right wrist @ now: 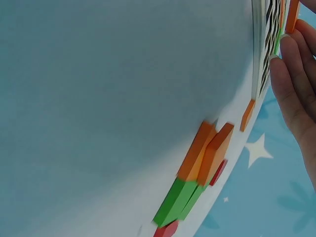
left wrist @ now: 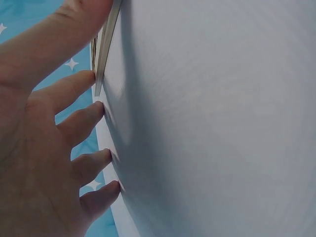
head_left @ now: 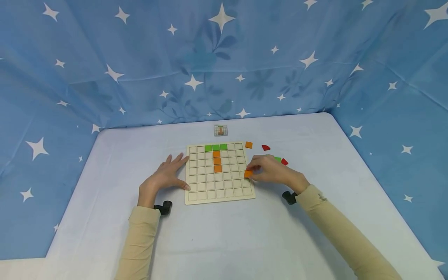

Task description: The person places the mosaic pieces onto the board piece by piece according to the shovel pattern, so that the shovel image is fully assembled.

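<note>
A pale gridded board (head_left: 201,196) lies flat on the table. Three green square tiles (head_left: 216,147) form a row in its top cells. Beneath the middle one, three orange tiles (head_left: 217,161) run down in a column. With fingers spread, my left hand (head_left: 164,175) rests at the board's left edge; its thumb (left wrist: 54,39) and index finger touch that side. My right hand (head_left: 272,170) pinches an orange square tile (head_left: 248,174) over the board's right edge. In the right wrist view this tile (right wrist: 292,16) shows only partly, between the fingertips.
Behind the board lies a small pattern card (head_left: 220,130). Right of the board are a loose orange tile (head_left: 249,144), a red quarter-round piece (head_left: 266,147) and another red one (head_left: 284,161). Orange tiles (right wrist: 194,155) and green tiles (right wrist: 173,202) lie near the right hand. A star-patterned curtain (head_left: 196,58) hangs behind.
</note>
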The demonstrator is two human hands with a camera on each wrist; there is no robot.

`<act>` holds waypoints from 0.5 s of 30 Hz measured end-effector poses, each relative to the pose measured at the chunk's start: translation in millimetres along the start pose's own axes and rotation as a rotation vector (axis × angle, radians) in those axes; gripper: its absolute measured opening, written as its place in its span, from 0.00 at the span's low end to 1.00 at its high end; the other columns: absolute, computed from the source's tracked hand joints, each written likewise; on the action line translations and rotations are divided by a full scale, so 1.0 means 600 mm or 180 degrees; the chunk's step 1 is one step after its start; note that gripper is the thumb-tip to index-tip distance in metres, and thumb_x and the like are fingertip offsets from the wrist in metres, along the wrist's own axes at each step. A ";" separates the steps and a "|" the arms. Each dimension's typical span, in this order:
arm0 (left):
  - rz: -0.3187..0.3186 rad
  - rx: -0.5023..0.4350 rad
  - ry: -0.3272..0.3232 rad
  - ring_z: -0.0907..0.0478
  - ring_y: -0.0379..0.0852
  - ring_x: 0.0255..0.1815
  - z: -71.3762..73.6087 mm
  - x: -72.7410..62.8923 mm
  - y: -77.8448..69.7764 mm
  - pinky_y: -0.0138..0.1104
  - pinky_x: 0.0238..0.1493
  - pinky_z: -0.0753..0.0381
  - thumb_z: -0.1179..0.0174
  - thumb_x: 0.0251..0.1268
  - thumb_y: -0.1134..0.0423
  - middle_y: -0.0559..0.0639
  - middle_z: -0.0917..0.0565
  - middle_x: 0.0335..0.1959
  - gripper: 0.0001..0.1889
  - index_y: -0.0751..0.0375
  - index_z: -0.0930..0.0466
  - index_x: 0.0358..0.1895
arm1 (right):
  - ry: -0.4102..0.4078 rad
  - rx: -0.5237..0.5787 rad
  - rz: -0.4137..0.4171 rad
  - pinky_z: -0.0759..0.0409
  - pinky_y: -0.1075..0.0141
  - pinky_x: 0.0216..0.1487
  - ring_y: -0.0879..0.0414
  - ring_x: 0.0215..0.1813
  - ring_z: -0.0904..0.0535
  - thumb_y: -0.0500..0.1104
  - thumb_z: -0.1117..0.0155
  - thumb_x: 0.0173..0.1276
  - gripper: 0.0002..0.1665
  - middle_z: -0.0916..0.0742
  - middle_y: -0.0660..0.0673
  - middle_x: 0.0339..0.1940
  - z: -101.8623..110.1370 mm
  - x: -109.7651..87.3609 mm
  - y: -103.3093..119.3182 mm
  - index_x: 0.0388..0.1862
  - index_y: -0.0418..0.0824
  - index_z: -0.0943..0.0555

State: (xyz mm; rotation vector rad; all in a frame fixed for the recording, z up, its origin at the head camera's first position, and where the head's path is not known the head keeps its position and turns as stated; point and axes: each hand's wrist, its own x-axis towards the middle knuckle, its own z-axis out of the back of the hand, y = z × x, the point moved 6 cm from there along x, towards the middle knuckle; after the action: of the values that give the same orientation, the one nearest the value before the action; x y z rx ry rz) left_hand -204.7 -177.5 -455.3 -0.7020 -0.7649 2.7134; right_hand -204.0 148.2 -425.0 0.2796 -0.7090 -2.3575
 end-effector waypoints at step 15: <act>0.0001 0.0013 -0.0005 0.71 0.69 0.85 -0.001 0.001 0.002 0.68 0.80 0.63 0.19 0.48 0.49 0.58 0.57 0.86 0.62 0.54 0.50 0.84 | 0.0103 0.0037 0.0114 0.15 0.61 0.45 0.55 0.40 0.20 0.41 0.23 0.64 0.11 0.15 0.50 0.36 -0.016 0.044 0.028 0.43 0.39 0.10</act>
State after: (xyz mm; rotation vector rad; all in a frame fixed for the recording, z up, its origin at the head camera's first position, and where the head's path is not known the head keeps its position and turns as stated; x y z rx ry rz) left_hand -204.8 -177.8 -456.3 -0.6993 -0.7596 2.7152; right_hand -211.8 116.8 -424.1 0.3072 -0.7069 -2.3105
